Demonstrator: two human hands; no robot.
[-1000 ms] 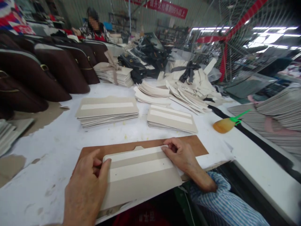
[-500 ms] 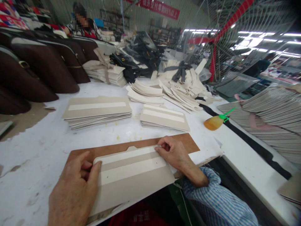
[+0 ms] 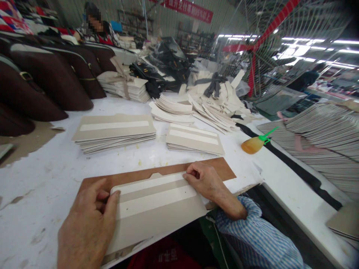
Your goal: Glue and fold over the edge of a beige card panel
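A beige panel (image 3: 157,213) with two pale strips across it lies at the table's near edge, partly over a brown board (image 3: 134,178). My left hand (image 3: 86,220) pinches the panel's left upper corner between thumb and fingers. At the panel's upper right, my right hand (image 3: 204,181) has thumb and fingertips pressed together on the end of the upper pale strip (image 3: 151,183). Just beyond lie a stack of larger beige panels (image 3: 114,129) and a stack of smaller ones (image 3: 193,140).
Dark brown bags (image 3: 50,71) stand at the left. An amber glue bottle (image 3: 252,145) with a green nozzle lies right of the small stack. Loose beige pieces (image 3: 171,108) and black items (image 3: 165,59) are piled behind. A large fan (image 3: 252,48) stands at back right; a person (image 3: 97,28) is across the table.
The whole view has shifted slightly, so things sit a little further left. Both hands keep their hold on the panel, with no clear movement relative to it.
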